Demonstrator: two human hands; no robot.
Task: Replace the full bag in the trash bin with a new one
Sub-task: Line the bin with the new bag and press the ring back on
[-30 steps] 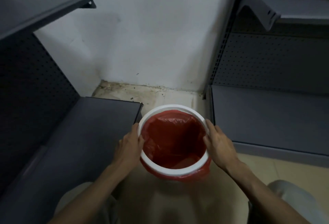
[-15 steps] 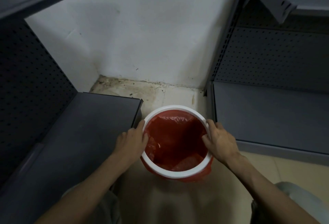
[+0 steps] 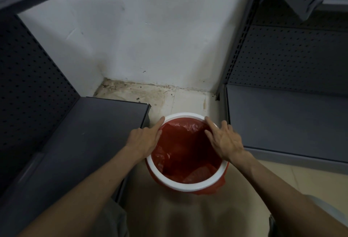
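Note:
A round trash bin with a white rim ring (image 3: 190, 186) stands on the floor between two shelf units. A red plastic bag (image 3: 185, 153) lines it, and its edge folds out under the ring at the front. My left hand (image 3: 146, 139) lies on the rim's left side, its index finger stretched along the far-left arc. My right hand (image 3: 224, 138) rests on the right side with fingers spread, fingertips on the far-right arc and over the bag. Neither hand grips anything.
A dark grey metal shelf base (image 3: 79, 142) sits close to the bin's left, another grey shelf (image 3: 286, 121) to its right. A white wall (image 3: 160, 39) and a stained floor corner (image 3: 135, 91) lie behind the bin. My knees show at the bottom edge.
Both hands have slid along the white rim from its sides toward the far edge, and their fingers have straightened out. The bin has stayed in place.

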